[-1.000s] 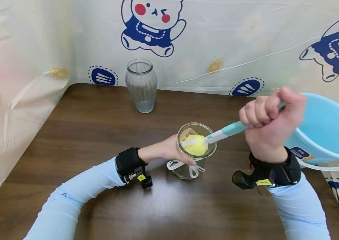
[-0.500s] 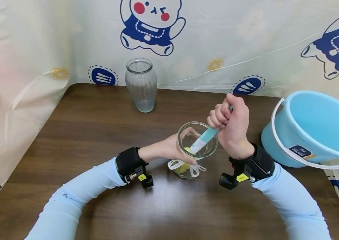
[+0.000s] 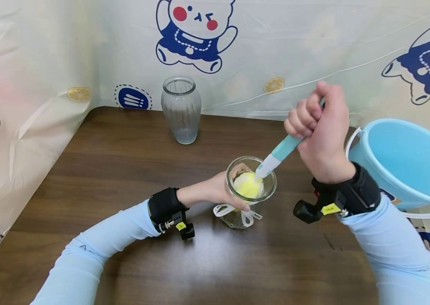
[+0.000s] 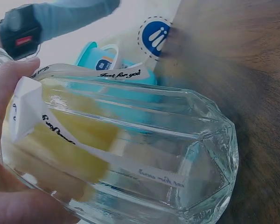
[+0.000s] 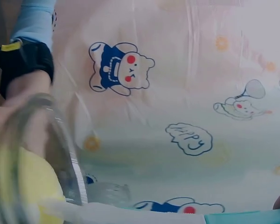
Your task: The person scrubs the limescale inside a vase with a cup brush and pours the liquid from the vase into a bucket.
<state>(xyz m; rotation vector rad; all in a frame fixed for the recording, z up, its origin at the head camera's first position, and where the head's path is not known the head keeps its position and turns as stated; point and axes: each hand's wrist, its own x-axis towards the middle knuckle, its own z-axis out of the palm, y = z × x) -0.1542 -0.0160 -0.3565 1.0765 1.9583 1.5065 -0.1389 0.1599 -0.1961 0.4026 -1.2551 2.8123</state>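
My left hand (image 3: 219, 188) grips a clear glass vase (image 3: 235, 221) round its neck, its mouth tilted up. A white printed ribbon (image 4: 123, 72) is tied about the neck. My right hand (image 3: 323, 131) holds the teal handle of a sponge bottle brush (image 3: 285, 148), fingers curled round it. The brush's yellow sponge head (image 3: 248, 186) sits inside the vase just below the rim. Through the glass in the left wrist view the sponge (image 4: 84, 140) shows blurred in the upper part, above the faceted base. The right wrist view catches the blurred rim (image 5: 71, 149) round the sponge.
A second ribbed glass vase (image 3: 181, 110) stands upright at the back of the brown table (image 3: 131, 144). On the right is a light blue bucket (image 3: 375, 163) with a white handle. A printed sheet (image 3: 306, 51) hangs behind the table.
The right hand first moved down and left, sinking the sponge deep into the vase. It has since risen up and right, bringing the sponge near the mouth. The left hand stays put.
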